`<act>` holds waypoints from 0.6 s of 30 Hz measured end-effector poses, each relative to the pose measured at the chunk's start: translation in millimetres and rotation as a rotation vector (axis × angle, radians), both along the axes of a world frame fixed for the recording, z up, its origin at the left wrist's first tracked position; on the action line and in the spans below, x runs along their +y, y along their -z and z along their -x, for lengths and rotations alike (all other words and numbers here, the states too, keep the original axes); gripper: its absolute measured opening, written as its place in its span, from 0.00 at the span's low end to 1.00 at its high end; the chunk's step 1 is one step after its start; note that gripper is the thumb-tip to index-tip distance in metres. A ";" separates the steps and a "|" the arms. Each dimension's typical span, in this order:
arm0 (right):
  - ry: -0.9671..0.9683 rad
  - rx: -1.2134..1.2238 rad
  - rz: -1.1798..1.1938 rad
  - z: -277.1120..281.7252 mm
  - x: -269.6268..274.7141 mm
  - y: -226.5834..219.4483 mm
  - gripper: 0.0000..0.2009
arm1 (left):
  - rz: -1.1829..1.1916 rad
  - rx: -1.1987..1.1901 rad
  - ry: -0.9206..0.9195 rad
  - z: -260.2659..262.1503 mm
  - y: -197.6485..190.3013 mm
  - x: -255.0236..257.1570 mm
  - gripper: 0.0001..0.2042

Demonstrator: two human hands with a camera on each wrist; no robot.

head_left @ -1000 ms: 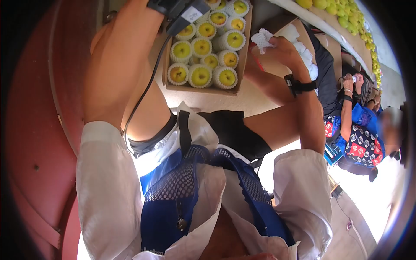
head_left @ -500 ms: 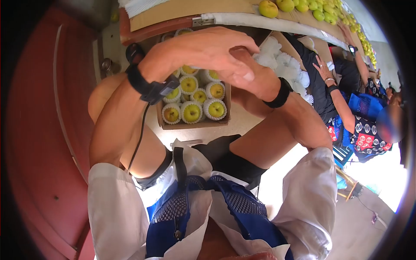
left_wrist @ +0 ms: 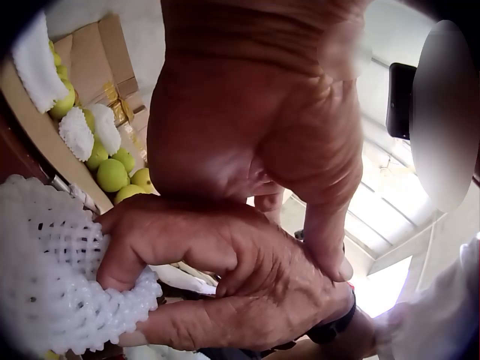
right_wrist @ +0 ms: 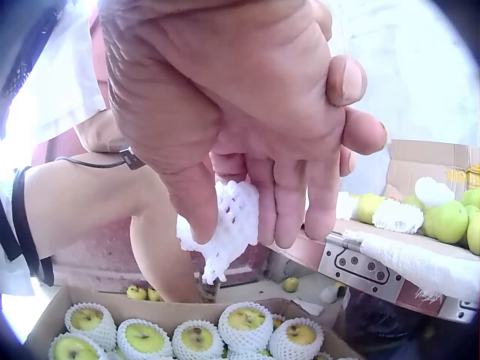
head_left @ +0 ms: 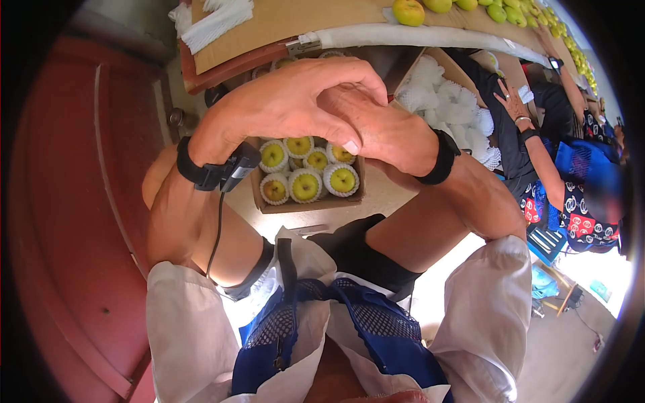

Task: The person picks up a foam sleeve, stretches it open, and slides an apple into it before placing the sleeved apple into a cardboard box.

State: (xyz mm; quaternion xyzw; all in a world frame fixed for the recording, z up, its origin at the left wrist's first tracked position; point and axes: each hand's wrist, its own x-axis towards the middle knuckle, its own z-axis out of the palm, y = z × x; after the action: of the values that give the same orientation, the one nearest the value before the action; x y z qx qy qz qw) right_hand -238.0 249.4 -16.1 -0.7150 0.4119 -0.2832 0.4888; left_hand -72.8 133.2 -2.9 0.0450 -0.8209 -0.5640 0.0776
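My left hand [head_left: 289,94] reaches over the back of my right hand [head_left: 386,134], its thumb lying near the right wrist. In the right wrist view its fingertips [right_wrist: 364,131] curl round the right hand's edge. The right hand pinches a white foam net sleeve [left_wrist: 56,277] between thumb and fingers; in the right wrist view the sleeve [right_wrist: 231,221] hangs above the fruit. Beneath the hands is a cardboard box [head_left: 312,207] of yellow-green apples [head_left: 306,187] in foam nets. The hands hide part of that box.
To the right, another box holds heaped foam nets [head_left: 437,101]. A cardboard-topped table [head_left: 282,27] spans the back, with loose green fruit [head_left: 500,13] on it. A red panel [head_left: 60,221] stands at left. Another person's hand [head_left: 514,104] is at right.
My right hand has moved left from beside the box of nets with a foam net sleeve. My left hand has come over it. The head view has shifted, showing more of the table.
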 end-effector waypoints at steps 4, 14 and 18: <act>0.040 0.027 0.198 6.8 2.0 4.5 0.22 | 0.061 0.101 -0.028 3.0 -1.8 1.7 0.24; 0.133 0.092 0.421 17.7 -7.3 -0.2 0.16 | 0.315 0.250 -0.092 4.1 -5.7 7.8 0.22; 0.120 -0.039 0.456 23.0 -5.7 37.7 0.19 | 0.565 0.303 -0.090 18.1 -8.4 28.1 0.31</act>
State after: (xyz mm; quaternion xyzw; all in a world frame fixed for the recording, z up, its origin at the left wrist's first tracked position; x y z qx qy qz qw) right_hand -261.0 243.7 -53.8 -0.7755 0.3693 -0.4112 0.3051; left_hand -90.9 161.2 5.4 -0.0265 -0.9213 -0.3102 0.2330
